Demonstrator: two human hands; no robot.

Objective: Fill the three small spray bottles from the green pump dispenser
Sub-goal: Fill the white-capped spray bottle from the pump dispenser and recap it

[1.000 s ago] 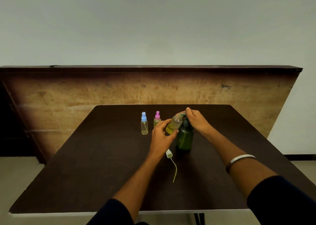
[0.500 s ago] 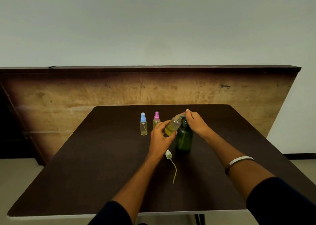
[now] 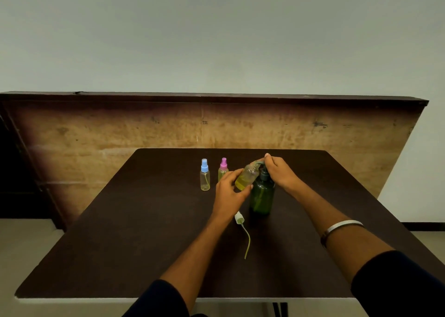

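Observation:
The green pump dispenser (image 3: 262,196) stands upright near the middle of the dark table (image 3: 144,232). My right hand (image 3: 280,172) rests on its pump head with fingers curled over the top. My left hand (image 3: 228,191) grips an uncapped small spray bottle (image 3: 246,177), tilted with its mouth under the pump spout and yellow-green liquid inside. Its white spray cap with dip tube (image 3: 240,223) lies on the table in front of the dispenser. A blue-capped bottle (image 3: 205,176) and a pink-capped bottle (image 3: 223,168) stand upright to the left.
A wooden panel (image 3: 168,129) rises behind the table's far edge. The table's near edge (image 3: 120,300) runs below my forearms. A metal bangle (image 3: 342,227) sits on my right wrist.
Almost nothing differs. My right hand on the pump head has shifted slightly; the tilted bottle stays at the spout in my left hand.

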